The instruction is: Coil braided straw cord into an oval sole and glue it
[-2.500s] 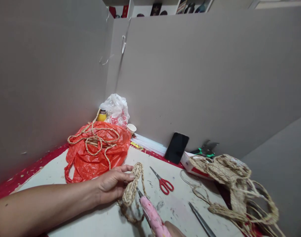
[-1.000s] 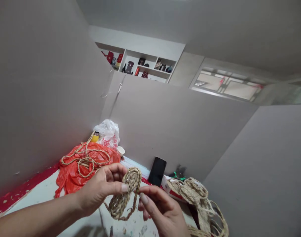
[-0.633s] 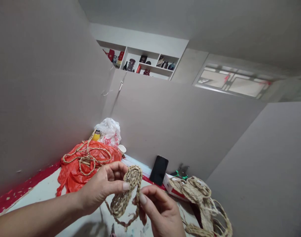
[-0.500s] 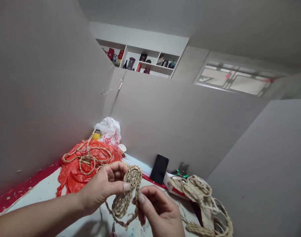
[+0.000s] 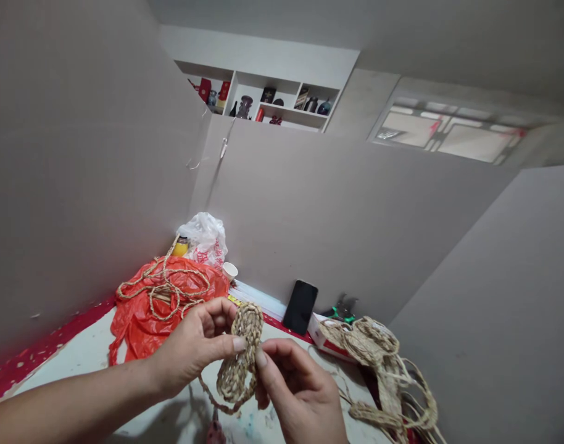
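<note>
Between my hands, above the table, is a small oval coil of braided straw cord [image 5: 238,373]. My left hand [image 5: 210,333] pinches its upper left side, with the thumb on the near face. On the right edge my right hand [image 5: 294,385] pinches the cord between thumb and bent fingers. A loose length of the braid [image 5: 212,394] hangs in a loop below the coil and runs to the left behind it. Directly under lies a pink-handled tool [image 5: 216,431], partly cut off by the lower edge.
Red plastic bag [image 5: 138,333] with straw cord on top, white bag [image 5: 208,237], yellow jar [image 5: 181,246] and paper cup [image 5: 229,271] stand at the left back. A phone [image 5: 300,307] leans behind my hands. Green-handled pliers [image 5: 344,308] and straw braid bundles [image 5: 379,351] lie right.
The oval coil has turned slightly to a more upright position and the hanging loop of braid is drawn up closer to it. Both hands keep their grip; the view has tilted a little.
</note>
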Tool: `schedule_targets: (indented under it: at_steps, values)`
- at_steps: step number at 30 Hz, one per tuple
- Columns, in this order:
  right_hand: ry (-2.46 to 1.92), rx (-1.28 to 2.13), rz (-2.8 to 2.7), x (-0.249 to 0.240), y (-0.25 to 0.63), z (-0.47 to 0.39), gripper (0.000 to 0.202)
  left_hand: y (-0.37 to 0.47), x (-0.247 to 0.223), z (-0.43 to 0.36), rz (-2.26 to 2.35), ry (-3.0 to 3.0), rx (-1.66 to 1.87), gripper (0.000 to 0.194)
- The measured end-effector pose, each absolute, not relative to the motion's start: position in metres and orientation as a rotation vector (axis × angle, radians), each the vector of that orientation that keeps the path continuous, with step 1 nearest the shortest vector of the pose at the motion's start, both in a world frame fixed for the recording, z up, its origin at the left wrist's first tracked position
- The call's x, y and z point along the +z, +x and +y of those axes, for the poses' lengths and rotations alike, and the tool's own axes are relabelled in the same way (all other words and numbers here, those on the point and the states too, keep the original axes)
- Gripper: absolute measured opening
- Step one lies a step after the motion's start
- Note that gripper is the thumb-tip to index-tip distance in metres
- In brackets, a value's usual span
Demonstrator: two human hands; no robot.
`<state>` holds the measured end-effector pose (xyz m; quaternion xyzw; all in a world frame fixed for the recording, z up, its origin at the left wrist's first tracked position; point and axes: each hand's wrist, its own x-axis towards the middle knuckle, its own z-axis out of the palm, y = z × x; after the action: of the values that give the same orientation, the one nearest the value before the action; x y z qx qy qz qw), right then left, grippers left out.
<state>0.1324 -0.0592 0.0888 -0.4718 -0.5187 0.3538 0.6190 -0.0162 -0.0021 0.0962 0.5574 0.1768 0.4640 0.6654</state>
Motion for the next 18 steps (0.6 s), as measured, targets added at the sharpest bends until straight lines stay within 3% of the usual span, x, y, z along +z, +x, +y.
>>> schedule_targets:
  at_steps: [18]
  values:
    - [-1.152,0.700,-1.241,0.0857,0.1338,-0.0574,0.021,-0.0099,0.0862,0.0011,0.400,1.234,1.042,0.022]
